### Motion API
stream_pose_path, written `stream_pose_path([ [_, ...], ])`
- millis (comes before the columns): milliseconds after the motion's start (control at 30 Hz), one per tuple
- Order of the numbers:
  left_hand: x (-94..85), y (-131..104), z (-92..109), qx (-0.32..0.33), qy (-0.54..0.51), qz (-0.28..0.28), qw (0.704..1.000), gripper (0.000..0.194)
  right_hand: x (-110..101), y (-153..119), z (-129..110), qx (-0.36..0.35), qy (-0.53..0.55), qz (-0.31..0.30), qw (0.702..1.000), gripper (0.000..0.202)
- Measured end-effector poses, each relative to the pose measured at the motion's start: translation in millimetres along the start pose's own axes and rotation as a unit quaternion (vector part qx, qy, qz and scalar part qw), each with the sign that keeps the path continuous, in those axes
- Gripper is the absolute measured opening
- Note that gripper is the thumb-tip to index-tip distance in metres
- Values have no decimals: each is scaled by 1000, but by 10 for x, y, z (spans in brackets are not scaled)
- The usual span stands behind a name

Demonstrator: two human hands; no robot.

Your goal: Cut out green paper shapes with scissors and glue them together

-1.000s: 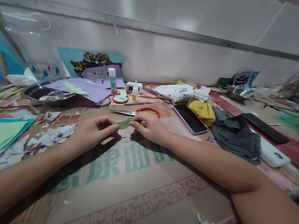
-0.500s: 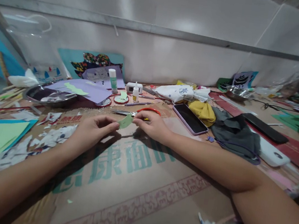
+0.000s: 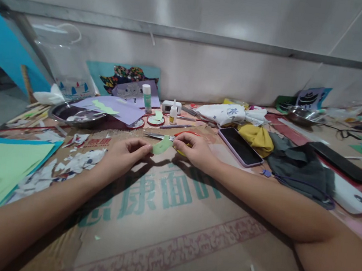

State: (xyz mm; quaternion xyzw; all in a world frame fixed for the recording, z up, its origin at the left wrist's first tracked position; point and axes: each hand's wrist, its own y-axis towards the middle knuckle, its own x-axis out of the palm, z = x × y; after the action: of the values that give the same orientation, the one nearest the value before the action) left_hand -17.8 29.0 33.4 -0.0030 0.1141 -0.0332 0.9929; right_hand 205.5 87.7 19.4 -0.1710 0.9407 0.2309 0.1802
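A small cut piece of light green paper (image 3: pixel 162 147) is held up between my two hands over the printed cardboard. My left hand (image 3: pixel 128 154) pinches its left end between thumb and fingers. At its right end, my right hand (image 3: pixel 198 151) is closed on the paper, thumb against the fingertips. Scissors (image 3: pixel 154 136) with red-orange handles lie just behind the paper, partly hidden by it and by my right hand. Beyond them stand a small white glue bottle (image 3: pixel 173 113) and a glue stick (image 3: pixel 146 98) with a white cap.
To the left are a metal bowl (image 3: pixel 57 115) with purple paper over it, white paper scraps (image 3: pixel 80 161) and green sheets (image 3: pixel 4 161). A phone (image 3: pixel 240 147), a yellow cloth (image 3: pixel 256 139), a grey cloth (image 3: pixel 296 168) and a white device (image 3: pixel 353 195) lie right.
The view has swung slightly left, so things sit further right in the picture. Both hands keep hold of the green paper. Another person's hand at the right edge is out of view now.
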Motion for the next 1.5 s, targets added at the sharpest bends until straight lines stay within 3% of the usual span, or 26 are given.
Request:
stream_pose_path([
  [133,7,-19,61,47,33,-3,998,37,16,-26,-30,-55,-33,-3,998,16],
  [233,-1,-32,54,82,98,-7,992,33,40,-64,-62,-115,-66,-41,990,17],
  [400,-28,-30,-30,70,128,-20,989,32,67,-112,-83,-155,-78,-72,982,16],
  [700,-34,-52,1,57,115,2,992,28,23,-76,-105,-93,-67,-70,991,21],
  [1033,32,-72,53,-1,18,-47,999,35,34,-76,-99,-90,-57,-52,993,16],
  [1333,39,-109,95,13,39,-5,999,37,41,-93,-130,-118,-56,-102,986,15],
  [1500,32,-79,21,1,-21,-24,999,47,42,-86,-115,-100,-55,-89,989,13],
])
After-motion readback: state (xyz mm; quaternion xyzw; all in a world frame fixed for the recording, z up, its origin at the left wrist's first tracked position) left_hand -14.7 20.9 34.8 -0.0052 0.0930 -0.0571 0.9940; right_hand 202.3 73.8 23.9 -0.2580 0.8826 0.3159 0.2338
